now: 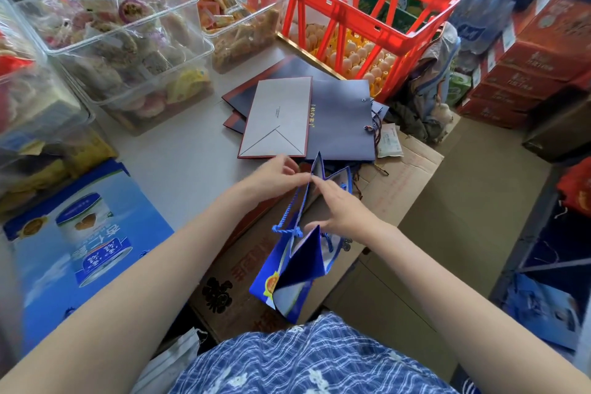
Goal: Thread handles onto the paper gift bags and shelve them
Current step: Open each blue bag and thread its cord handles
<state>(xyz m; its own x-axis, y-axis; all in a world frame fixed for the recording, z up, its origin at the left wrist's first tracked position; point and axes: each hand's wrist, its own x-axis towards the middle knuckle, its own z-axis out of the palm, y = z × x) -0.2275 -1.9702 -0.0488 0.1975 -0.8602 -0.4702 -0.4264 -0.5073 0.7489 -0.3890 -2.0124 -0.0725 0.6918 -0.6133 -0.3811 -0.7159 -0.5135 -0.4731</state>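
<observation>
Two hands on open glossy blue paper gift bag [300, 262] over brown cardboard boxes [399, 201]: left hand [279, 174] pinches far rim corner, right hand [339, 208] fingers spread inside. Mouth up, long axis running away from person.

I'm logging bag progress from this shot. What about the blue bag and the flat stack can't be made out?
Head view only:
- Blue gift bag: right hand covers the far handle holes.
- Flat navy bags: the count is hidden by overlap.
- Gold print on the top bag: too small.
- Shelf: out of frame.

bare forearms; blue-white checked garment [319, 361] with small white flowers
</observation>
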